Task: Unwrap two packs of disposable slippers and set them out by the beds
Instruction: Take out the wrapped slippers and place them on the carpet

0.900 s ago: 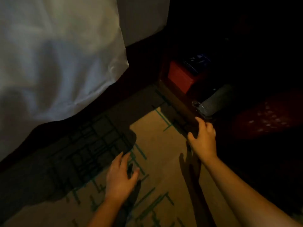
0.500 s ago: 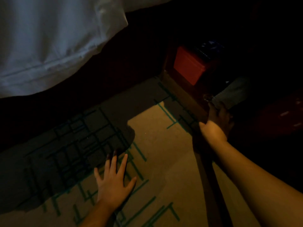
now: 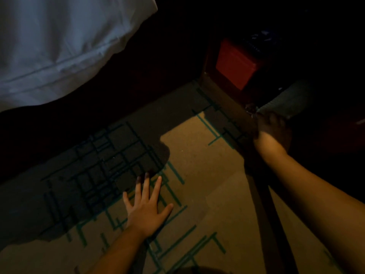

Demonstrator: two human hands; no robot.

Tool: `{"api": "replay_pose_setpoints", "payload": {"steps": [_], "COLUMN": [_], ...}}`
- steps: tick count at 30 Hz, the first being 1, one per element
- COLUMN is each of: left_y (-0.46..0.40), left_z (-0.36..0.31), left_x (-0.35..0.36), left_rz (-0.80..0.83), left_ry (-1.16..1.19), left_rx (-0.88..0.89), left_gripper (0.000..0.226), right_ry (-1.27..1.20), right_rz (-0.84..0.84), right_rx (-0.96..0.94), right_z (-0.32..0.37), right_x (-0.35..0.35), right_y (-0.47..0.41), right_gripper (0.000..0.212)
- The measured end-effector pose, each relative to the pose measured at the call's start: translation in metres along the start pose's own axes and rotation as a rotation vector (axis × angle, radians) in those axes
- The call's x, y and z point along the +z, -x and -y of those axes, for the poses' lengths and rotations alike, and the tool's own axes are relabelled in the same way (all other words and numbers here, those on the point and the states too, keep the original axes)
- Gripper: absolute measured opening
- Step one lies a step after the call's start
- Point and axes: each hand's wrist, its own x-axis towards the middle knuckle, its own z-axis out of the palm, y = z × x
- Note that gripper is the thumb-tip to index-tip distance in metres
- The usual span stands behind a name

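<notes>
1. while the left hand lies flat on the carpet, its fingers are spread wide.
2. the right hand reaches the grey slipper pack on the dark low shelf beside the red box; its grip is too dark to tell.
3. bed sheet hangs at the top left.

A left hand lies flat, fingers spread, on patterned carpet beside a white-sheeted bed, while the right hand reaches a pale slipper pack near a red box.
</notes>
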Motion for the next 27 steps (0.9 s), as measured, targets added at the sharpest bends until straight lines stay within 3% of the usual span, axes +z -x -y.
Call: {"api": "replay_pose_setpoints", "payload": {"steps": [9, 15, 19, 22, 27], "left_y": [0.002, 0.023, 0.046, 0.062, 0.084], "left_z": [0.000, -0.017, -0.034, -0.038, -0.025], "left_x": [-0.002, 0.006, 0.007, 0.010, 0.012], "left_rz": [-0.002, 0.004, 0.073, -0.046, -0.068], "left_ry": [0.015, 0.069, 0.314, 0.508, 0.484], "left_rx": [0.012, -0.035, -0.031, -0.014, 0.084], "left_gripper": [0.103, 0.093, 0.075, 0.068, 0.067], "right_ry": [0.024, -0.023, -0.138, -0.184, -0.136], "right_rz": [-0.058, -0.073, 0.046, 0.129, 0.214], "right_rx": [-0.277, -0.480, -0.616, -0.763, -0.860], "right_z": [0.010, 0.025, 0.037, 0.036, 0.025], "right_x": [0.003, 0.016, 0.034, 0.052, 0.053], "right_y": [0.057, 0.118, 0.180, 0.224, 0.250], "right_gripper": [0.055, 0.061, 0.060, 0.056, 0.049]}}
